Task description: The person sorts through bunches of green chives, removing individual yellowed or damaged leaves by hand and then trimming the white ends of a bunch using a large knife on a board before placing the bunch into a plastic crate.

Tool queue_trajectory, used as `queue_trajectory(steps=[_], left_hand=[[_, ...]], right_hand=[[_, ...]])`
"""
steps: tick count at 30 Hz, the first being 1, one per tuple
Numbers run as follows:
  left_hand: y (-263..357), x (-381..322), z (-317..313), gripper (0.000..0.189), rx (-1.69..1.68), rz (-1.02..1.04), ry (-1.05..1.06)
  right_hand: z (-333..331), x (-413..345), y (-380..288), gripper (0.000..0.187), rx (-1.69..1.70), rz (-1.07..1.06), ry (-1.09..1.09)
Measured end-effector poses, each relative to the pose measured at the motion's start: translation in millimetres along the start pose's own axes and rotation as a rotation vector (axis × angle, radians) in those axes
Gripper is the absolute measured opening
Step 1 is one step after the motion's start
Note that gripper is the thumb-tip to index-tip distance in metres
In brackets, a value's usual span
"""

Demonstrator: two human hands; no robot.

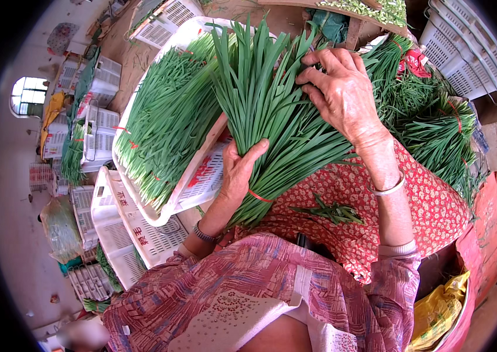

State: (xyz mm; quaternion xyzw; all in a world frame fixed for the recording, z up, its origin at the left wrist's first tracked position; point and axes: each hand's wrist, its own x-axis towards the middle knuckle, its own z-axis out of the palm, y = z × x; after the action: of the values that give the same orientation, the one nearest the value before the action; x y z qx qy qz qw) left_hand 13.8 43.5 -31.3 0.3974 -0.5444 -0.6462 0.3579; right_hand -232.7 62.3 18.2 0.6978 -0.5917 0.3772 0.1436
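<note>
My left hand (pixel 241 169) grips a bunch of garlic chives (pixel 252 88), thumb across the front, over my lap. The leaves fan upward and away from me. Another bunch of garlic chives (pixel 292 163), with a red tie (pixel 259 196) around it, lies beneath and to the right. At the right side of the held leaves is my right hand (pixel 340 83), its fingers bent and the fingertips at the leaf edges. Whether a leaf is pinched there is hard to tell. A few loose leaves (pixel 334 211) rest on the red flowered cloth (pixel 415 193) over my knees.
Left of my hands, a white plastic basket (pixel 160 215) holds tied chive bunches (pixel 173 114). Another white crate (pixel 143 229) stands below it. More chives (pixel 437 127) are heaped on the right, near stacked white crates (pixel 468 48). A wooden board (pixel 340 5) bears chopped green pieces.
</note>
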Motion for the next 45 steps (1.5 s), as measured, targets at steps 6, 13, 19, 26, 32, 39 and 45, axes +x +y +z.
queue_trajectory(steps=[6, 13, 19, 26, 32, 39, 45], left_hand=[[-3, 0, -1, 0.023, 0.029, 0.019, -0.005], [0, 0, 1, 0.03, 0.019, 0.007, 0.004], [-2, 0, 1, 0.029, 0.043, 0.021, 0.008], [-2, 1, -1, 0.027, 0.068, 0.027, 0.004], [-4, 2, 1, 0.028, 0.057, 0.025, 0.028], [-5, 7, -7, 0.029, 0.017, -0.006, 0.05], [-3, 13, -6, 0.04, -0.026, -0.055, -0.062]], right_hand=[[11, -3, 3, 0.013, -0.087, 0.001, 0.025], [5, -7, 4, 0.013, -0.002, -0.026, -0.025], [1, -9, 5, 0.013, 0.084, -0.049, -0.057], [12, -10, 4, 0.013, 0.0, -0.069, -0.069], [12, -6, 16, 0.012, -0.155, 0.134, 0.185], [-45, -49, 9, 0.025, -0.111, 0.385, 0.113], [24, -65, -70, 0.046, 0.014, 0.391, -0.06]])
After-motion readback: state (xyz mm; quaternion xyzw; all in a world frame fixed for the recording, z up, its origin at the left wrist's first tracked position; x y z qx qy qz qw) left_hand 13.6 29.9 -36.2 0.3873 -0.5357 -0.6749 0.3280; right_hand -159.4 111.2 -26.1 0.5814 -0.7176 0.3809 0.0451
